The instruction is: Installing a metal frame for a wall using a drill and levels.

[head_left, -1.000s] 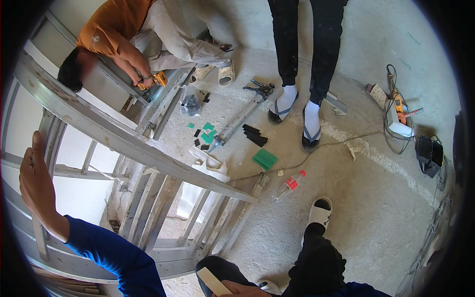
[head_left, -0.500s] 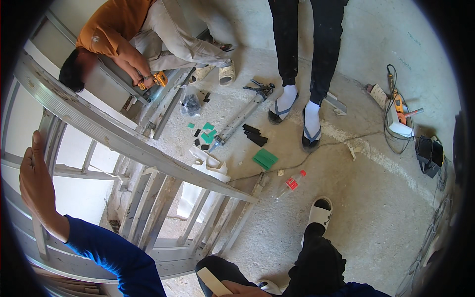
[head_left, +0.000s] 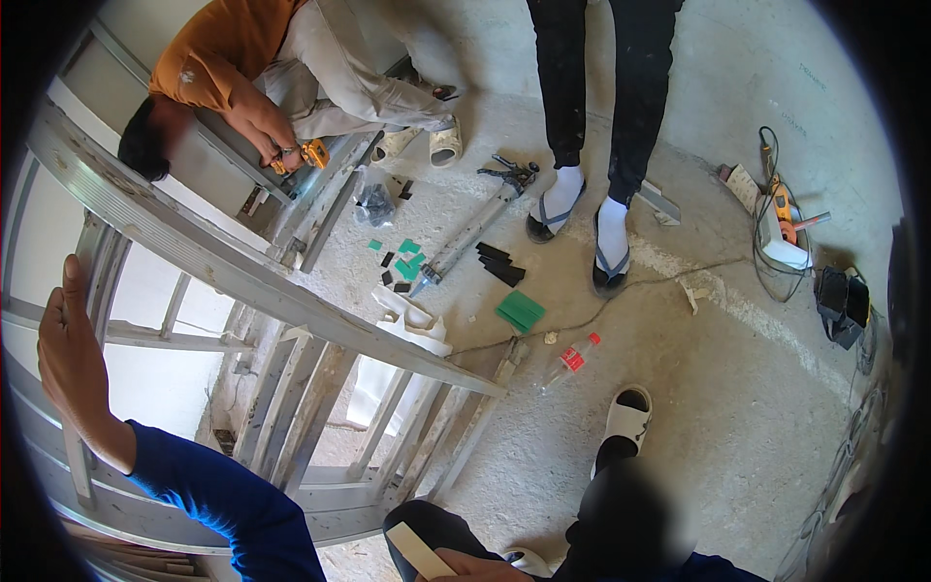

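My left hand [head_left: 76,364] rests upright against a post of the grey metal window frame [head_left: 242,291], its visible fingers stretched out. The frame stands tilted on my left, with several slats and cross bars. Low in the view my right hand [head_left: 482,566] holds a flat beige strip [head_left: 420,553] over my dark trouser leg. Only part of that hand shows, the rest being cut off by the lower edge.
A co-worker in an orange shirt [head_left: 228,48] crouches with a yellow power drill [head_left: 314,153]. Another person stands in sandals [head_left: 609,262]. On the floor lie a caulking gun [head_left: 475,233], green pads [head_left: 520,311], black strips [head_left: 500,265], a plastic bottle [head_left: 572,361] and a corded tool [head_left: 782,209].
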